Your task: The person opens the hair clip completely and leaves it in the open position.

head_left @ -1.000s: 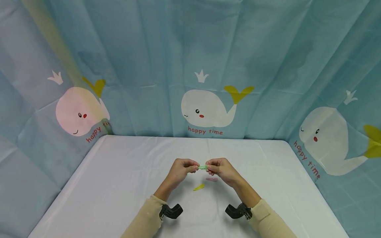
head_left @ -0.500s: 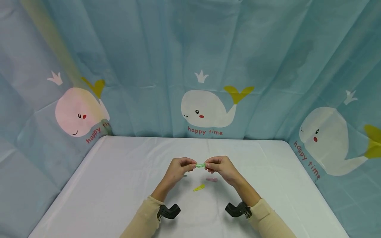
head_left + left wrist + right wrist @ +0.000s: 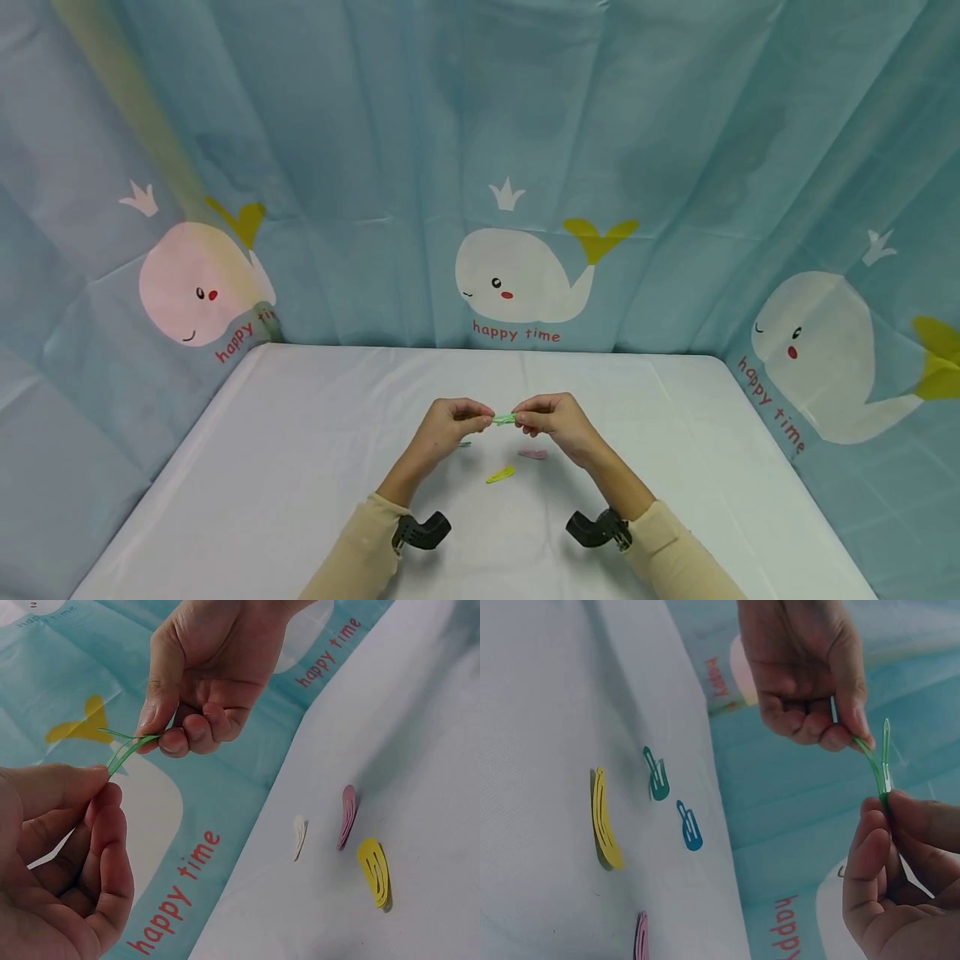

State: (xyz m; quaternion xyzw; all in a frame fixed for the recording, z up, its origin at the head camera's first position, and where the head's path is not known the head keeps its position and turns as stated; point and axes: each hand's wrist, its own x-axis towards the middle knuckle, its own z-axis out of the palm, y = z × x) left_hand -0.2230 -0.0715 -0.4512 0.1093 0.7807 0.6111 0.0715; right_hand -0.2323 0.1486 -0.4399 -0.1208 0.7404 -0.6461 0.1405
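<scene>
White table [image 3: 262, 500] bearing yellow clip [image 3: 374, 874], pink clip [image 3: 347, 817], white clip [image 3: 301, 834], teal clip [image 3: 660, 786], blue clip [image 3: 693, 836]

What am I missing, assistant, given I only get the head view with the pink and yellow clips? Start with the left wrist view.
Observer: A white clip lies near the pink clip.
Operator: And the right wrist view?
Observer: A blue clip lies near a teal clip.
Operator: Can you tell if the green clip is open?
Observer: It looks open: one prong of the green clip sticks out free, beside the left hand.
</scene>
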